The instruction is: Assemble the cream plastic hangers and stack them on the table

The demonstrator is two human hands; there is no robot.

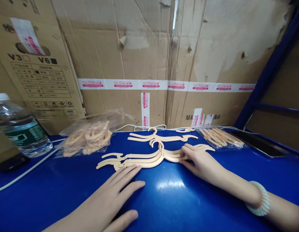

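Note:
Cream-coloured folding hangers (pixel 149 162) lie close together on the blue table, their hooks toward the back. My left hand (pixel 115 190) is stretched out with its fingers apart. Its fingertips rest at the near edge of the hangers' left arm. My right hand (pixel 200 159), a pale beaded bracelet (pixel 260 199) on its wrist, has its thumb and fingers closed around the hangers' right arm. The fingers hide part of that arm. Just behind lies another hanger (pixel 168 138) of the same colour, apart from both hands.
At the back left lies a clear bag (pixel 91 137) of cream parts; at the right, a bag of long pieces (pixel 222 137) beside a dark phone (pixel 258 145). A water bottle (pixel 21 129) stands left, near a white cable (pixel 25 172). Cardboard (pixel 125 106) walls the back.

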